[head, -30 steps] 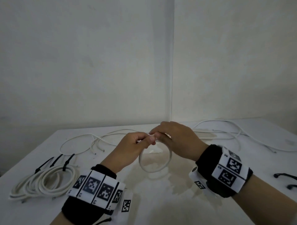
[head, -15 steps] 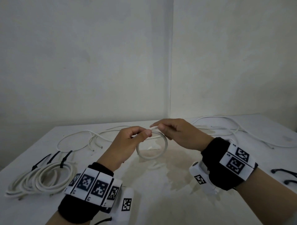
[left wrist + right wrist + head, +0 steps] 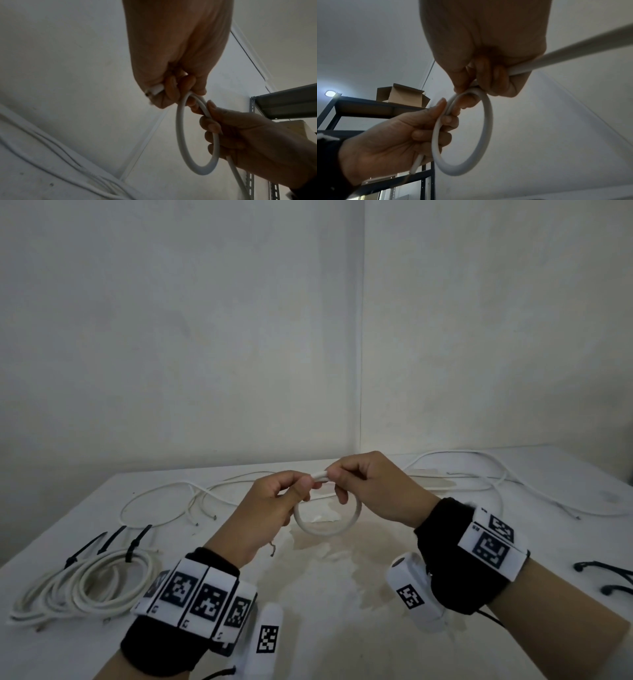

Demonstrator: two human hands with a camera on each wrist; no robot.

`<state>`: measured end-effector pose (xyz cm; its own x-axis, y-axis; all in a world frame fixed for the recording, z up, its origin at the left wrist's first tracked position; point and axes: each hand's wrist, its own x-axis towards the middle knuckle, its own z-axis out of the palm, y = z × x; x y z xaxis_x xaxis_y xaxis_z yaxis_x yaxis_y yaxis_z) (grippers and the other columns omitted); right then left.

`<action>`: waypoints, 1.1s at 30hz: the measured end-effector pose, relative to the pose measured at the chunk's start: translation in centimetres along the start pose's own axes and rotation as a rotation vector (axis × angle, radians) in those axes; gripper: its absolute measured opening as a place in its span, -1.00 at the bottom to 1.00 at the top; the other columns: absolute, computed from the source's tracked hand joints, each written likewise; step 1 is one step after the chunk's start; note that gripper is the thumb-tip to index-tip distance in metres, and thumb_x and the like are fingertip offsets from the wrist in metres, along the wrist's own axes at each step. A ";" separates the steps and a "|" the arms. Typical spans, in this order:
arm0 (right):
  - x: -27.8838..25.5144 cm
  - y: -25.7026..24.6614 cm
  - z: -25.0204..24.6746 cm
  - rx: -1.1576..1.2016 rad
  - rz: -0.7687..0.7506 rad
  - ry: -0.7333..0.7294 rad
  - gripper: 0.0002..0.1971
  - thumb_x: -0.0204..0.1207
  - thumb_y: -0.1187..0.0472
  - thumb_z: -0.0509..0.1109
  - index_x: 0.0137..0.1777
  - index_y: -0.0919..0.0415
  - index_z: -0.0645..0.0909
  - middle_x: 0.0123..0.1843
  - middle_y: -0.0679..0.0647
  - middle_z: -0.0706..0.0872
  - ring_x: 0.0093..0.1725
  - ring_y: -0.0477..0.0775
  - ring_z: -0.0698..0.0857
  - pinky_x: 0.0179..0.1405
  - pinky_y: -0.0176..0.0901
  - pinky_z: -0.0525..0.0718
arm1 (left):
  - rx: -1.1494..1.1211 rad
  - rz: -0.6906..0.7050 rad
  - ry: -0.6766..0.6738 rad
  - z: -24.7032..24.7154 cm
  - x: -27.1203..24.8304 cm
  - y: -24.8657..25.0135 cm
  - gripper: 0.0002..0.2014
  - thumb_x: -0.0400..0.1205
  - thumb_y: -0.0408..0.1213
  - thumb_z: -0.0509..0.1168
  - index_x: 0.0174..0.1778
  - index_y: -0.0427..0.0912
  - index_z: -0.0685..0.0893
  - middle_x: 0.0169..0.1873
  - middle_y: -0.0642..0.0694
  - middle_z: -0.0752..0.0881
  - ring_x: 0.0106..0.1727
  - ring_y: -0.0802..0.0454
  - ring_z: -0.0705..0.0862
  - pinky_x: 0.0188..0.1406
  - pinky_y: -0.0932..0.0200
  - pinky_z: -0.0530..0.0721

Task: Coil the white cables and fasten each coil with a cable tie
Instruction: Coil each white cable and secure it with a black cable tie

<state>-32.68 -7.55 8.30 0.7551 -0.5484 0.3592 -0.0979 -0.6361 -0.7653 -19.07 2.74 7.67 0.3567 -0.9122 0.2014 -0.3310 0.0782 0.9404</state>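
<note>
Above the table's middle I hold a white cable bent into one small loop (image 3: pixel 329 530). My left hand (image 3: pixel 305 486) pinches the crossing at the loop's top, and the cable's cut end (image 3: pixel 154 91) pokes out past its fingers. My right hand (image 3: pixel 334 478) grips the same crossing from the other side, with the rest of the cable (image 3: pixel 573 54) running out of its fist to the right. In the right wrist view the loop (image 3: pixel 486 128) hangs below both hands. A finished coil (image 3: pixel 85 583) with black cable ties (image 3: pixel 133 546) lies at the table's left.
Loose white cables (image 3: pixel 164 491) trail across the back of the white table (image 3: pixel 342 628), and more cable (image 3: pixel 479 474) lies at the back right. Spare black cable ties (image 3: pixel 606 577) lie at the right edge. Walls close the corner behind. A metal shelf (image 3: pixel 368 105) carries a cardboard box.
Both hands have kept their hold on the loop and shifted their fingers at the crossing. The cable's end now sticks out between the two hands.
</note>
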 end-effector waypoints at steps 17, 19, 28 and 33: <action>0.4 1.1 -0.9 0.056 0.113 0.232 -0.74 0.63 0.23 0.24 -0.24 0.24 0.68 -0.66 -0.12 0.57 -0.65 -0.23 0.41 -0.57 -0.53 0.34 | -0.214 -0.073 -0.095 -1.5 -0.4 -0.2 -0.90 0.47 -0.37 0.35 -0.11 -0.21 0.65 -0.19 -0.01 0.75 -0.15 0.10 0.67 -0.06 0.25 0.69; 0.4 0.9 -0.8 0.055 0.095 0.255 -0.75 0.62 0.24 0.25 -0.26 0.22 0.67 -0.60 -0.07 0.57 -0.66 -0.24 0.43 -0.58 -0.55 0.34 | -0.368 -0.093 -0.114 -0.8 -0.4 -0.3 -0.79 0.34 -0.31 0.37 -0.14 -0.27 0.58 -0.15 -0.11 0.78 -0.09 -0.02 0.74 -0.01 0.07 0.74; -0.3 0.9 0.2 0.051 0.071 0.259 -0.71 0.59 0.25 0.30 -0.39 0.07 0.60 -0.65 -0.10 0.55 -0.65 -0.22 0.47 -0.55 -0.54 0.37 | -0.172 -0.119 -0.012 0.8 0.1 -0.3 -0.81 0.35 -0.45 0.50 -0.29 -0.28 0.59 -0.59 -0.06 0.56 -0.66 0.14 0.53 -0.55 0.30 0.62; -0.7 0.4 0.1 0.113 0.129 0.094 -0.73 0.60 0.19 0.29 -0.34 0.20 0.59 -0.58 -0.03 0.65 -0.67 -0.13 0.33 -0.61 -0.39 0.35 | 0.016 -0.020 0.233 0.3 0.4 -2.2 -0.75 0.39 -0.51 0.49 -0.37 -0.39 0.49 -0.46 -0.26 0.42 -0.71 0.11 0.53 -0.63 0.28 0.52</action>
<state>-33.19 -7.32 7.70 0.6766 -0.6730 0.2987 -0.1124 -0.4954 -0.8614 -18.49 2.05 5.64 0.5550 -0.7959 0.2420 -0.3345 0.0528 0.9409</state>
